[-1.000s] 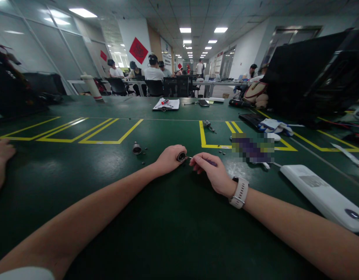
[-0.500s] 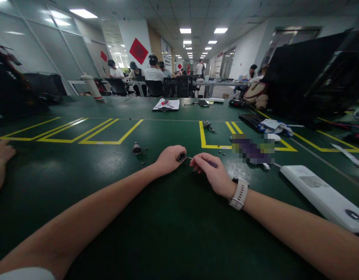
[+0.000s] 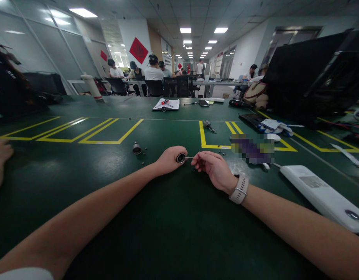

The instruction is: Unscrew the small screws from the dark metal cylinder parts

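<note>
My left hand (image 3: 169,160) is closed around a round metal part (image 3: 181,158), whose ring-shaped open end faces right. Pinched in the fingers of my right hand (image 3: 216,168) is a thin-shafted screwdriver (image 3: 189,157); its tip meets the open end of the part, and the hand now hides its handle. How deep the tip sits I cannot tell. A separate metal cup-shaped piece (image 3: 136,148) stands left of my left hand, with several tiny dark pieces (image 3: 144,153) beside it. More small pieces (image 3: 222,153) lie beyond my right hand.
A metal fitting (image 3: 208,126) lies inside a yellow taped outline. On the right are a blurred purple item (image 3: 251,149), a white power bank-like device (image 3: 322,196) and a cloth glove (image 3: 275,127). Papers (image 3: 167,104) lie farther back. Another person's hand (image 3: 0,155) rests at the left edge.
My right hand has turned, so the screwdriver's purple handle no longer shows. The shaft stays at the part's open end. My left hand has barely moved.
</note>
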`<state>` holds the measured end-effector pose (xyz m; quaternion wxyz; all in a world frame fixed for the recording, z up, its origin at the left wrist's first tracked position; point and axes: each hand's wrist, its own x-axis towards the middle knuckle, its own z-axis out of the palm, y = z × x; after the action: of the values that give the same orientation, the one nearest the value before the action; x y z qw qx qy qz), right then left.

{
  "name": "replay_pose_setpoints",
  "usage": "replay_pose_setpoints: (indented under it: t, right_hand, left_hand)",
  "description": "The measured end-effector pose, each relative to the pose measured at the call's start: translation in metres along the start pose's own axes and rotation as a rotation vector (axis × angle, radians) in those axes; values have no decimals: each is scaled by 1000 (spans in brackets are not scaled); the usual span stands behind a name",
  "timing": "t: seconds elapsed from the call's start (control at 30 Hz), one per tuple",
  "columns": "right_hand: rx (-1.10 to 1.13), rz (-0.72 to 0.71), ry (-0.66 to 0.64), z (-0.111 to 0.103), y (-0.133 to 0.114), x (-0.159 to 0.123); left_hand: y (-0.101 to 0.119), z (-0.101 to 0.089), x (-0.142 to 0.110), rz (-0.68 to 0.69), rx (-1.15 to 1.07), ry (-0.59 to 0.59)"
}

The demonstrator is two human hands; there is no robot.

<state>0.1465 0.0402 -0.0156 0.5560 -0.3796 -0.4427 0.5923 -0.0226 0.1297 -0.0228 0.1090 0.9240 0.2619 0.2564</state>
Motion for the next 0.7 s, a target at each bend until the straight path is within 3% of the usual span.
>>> replay_pose_setpoints:
  t: [0.13,0.33,0.47,0.7]
  right_hand:
    - [-44,-71,15,-1,3,-1]
    - [-325,-197,10,3,8,-4]
    - [-200,-129,12,2,7,-2]
    - [10,-9,-10,-4,3,4]
  left_hand:
    - [-1,1,1,-8,8,10]
    - [0,1,1,3,243,-34]
    - [2,0,0,37,248,-64]
    - [1,0,0,8,28,-20]
